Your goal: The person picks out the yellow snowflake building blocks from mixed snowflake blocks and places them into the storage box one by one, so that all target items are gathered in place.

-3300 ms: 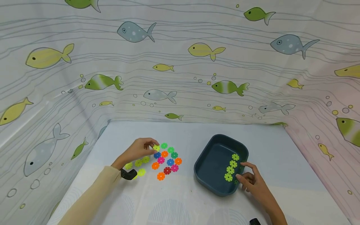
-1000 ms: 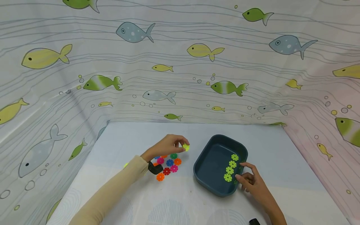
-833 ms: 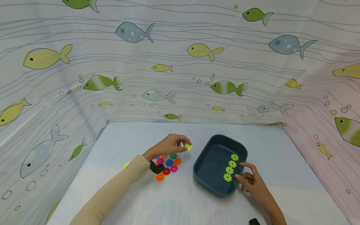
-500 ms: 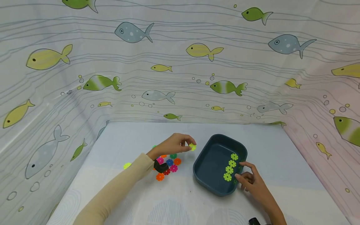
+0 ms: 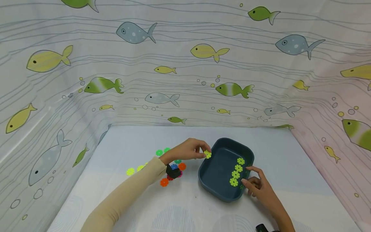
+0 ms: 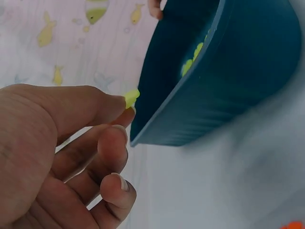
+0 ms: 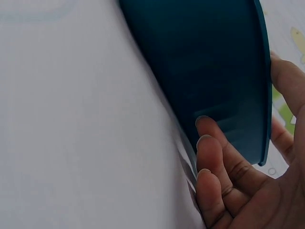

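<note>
One yellow disc (image 6: 131, 98) between left fingers (image 6: 97, 106), four discs (image 5: 234, 174) in one tray (image 5: 217, 169)

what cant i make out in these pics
Head view: the left sleeve and black wrist device hide some loose discs, so their total is unclear.
Left wrist view: the left hand covers part of the pinched disc.
Left wrist view: the tray wall partly hides the yellow-green discs inside.
Left wrist view: the bottom edge cuts off an orange piece.
Right wrist view: the tray wall hides the interior.
</note>
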The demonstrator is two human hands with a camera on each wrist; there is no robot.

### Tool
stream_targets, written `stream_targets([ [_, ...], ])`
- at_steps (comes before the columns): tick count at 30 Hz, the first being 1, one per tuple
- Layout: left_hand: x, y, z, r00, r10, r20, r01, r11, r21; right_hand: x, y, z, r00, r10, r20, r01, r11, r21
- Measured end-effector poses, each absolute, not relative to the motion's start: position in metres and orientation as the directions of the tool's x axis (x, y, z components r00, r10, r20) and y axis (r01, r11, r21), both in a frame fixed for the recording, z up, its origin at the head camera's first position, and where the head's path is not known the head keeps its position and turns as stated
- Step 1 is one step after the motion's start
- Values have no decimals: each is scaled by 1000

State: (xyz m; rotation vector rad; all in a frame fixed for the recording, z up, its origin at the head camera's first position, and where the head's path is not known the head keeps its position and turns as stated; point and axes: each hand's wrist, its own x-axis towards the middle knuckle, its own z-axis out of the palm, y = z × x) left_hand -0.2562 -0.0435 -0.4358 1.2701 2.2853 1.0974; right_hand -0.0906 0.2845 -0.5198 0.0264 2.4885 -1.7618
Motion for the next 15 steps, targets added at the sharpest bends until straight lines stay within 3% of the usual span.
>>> stream_targets([
  [15, -254, -15, -435, -463, 883, 81, 629, 263, 732, -91, 285, -522, -996, -41, -79, 61, 332, -941],
])
